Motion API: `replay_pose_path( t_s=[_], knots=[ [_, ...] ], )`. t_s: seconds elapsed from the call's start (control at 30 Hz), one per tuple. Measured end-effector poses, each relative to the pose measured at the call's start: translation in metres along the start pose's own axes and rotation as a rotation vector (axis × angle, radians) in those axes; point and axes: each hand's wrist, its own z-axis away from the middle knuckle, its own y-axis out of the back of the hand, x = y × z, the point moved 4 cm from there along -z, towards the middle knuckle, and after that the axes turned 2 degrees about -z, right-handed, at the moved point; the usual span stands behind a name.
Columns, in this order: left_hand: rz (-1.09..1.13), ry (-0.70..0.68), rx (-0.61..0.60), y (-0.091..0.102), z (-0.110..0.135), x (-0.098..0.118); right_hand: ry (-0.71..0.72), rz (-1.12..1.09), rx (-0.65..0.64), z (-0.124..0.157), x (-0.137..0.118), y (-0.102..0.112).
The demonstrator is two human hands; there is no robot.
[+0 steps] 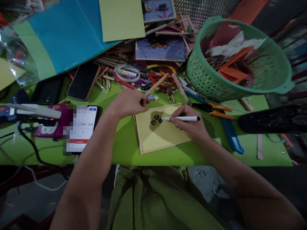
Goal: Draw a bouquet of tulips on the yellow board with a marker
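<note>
- Pen [192, 118], white with a black end, lies gripped between the thumb and fingers of the right hand [193, 127]; its tip meets the paper just left of those fingers.
- Yellow paper [160, 140] lies under the right fingers and to the right of the left ones, edged with thin wooden sticks [138, 135].
- Three small black drawings [156, 117] sit on the paper, close together, at the pen's tip and left of the right fingers.
- Left hand [128, 102] has its fingers bent inward by the paper's upper left corner; whether they pinch or press anything, I cannot tell.
- Orange stick [157, 84] slants just beyond the left fingers, among scattered pens and hoops.
- Pliers [217, 110] with orange handles lie just right of the right fingers, beside a blue cutter [231, 135].
- Green basket [212, 68], holding crumpled and folded paper, stands beyond the right fingers, to their right.
- Lit phone [83, 131] showing "44:54", its left part blurred, lies well left of the left fingers; a dark phone [83, 81] lies farther off, beyond it.
- Green table [124, 150] shows bare between the left forearm and the paper.
</note>
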Motion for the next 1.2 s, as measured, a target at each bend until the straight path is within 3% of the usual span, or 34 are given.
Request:
replay_pose_path(
  t_s=[0.63, 1.2],
  knots=[
    [-0.005, -0.012, -0.002, -0.0017, -0.0004, -0.0026, 0.003, 0.012, 0.028, 0.0011, 0.0013, 0.0018],
    [-0.037, 0.008, -0.016, -0.0019, -0.0021, -0.0010, 0.014, 0.003, -0.050, 0.0018, 0.0021, -0.0013]
  ],
)
